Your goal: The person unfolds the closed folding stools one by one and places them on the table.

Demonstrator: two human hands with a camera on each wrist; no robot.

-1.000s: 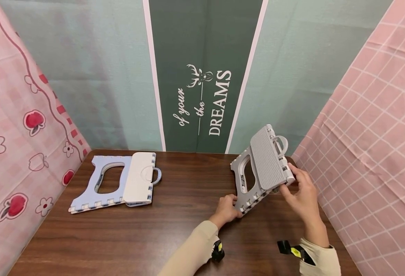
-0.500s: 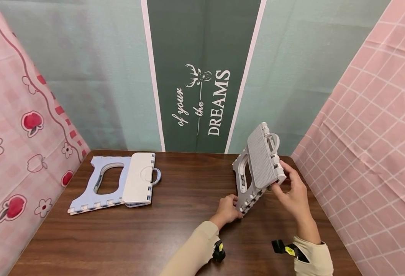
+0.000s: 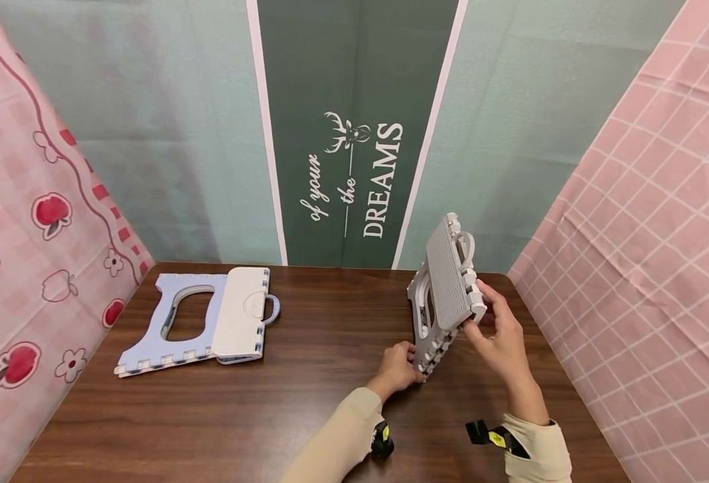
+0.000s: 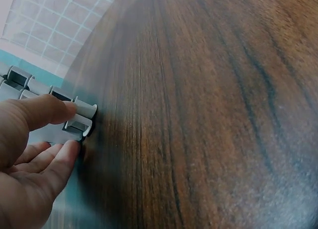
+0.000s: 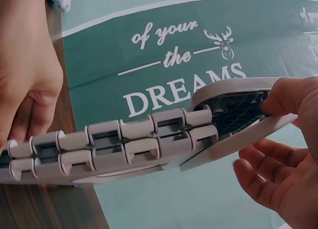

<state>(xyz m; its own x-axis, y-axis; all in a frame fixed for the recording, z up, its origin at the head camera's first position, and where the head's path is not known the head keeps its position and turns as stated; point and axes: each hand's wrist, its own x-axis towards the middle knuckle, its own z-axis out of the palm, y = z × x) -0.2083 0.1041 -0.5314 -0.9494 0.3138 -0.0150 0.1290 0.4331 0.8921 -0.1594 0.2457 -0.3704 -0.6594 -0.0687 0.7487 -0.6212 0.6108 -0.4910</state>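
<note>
A grey folding step stool [image 3: 447, 275], folded flat, stands tilted on its leg end at the right of the table, its textured top panel and loop handle raised. My left hand [image 3: 398, 367] pinches its lower near corner; the left wrist view shows the thumb over the hinged edge [image 4: 79, 110] and the fingers beneath. My right hand [image 3: 502, 335] grips the near end of the top panel. In the right wrist view that thumb lies inside the panel's hollow end [image 5: 241, 110], with the fingers below its outer face.
A blue folding step stool [image 3: 155, 342] with a white top panel lies folded flat on the left of the wooden table [image 3: 324, 322]. A green curtain with lettering [image 3: 354, 168] hangs behind the table; a pink checked cloth [image 3: 644, 268] borders the right side.
My right hand has moved left, swinging the raised end of the grey stool left and more upright. My left hand stays at the lower corner. The blue stool lies still.
</note>
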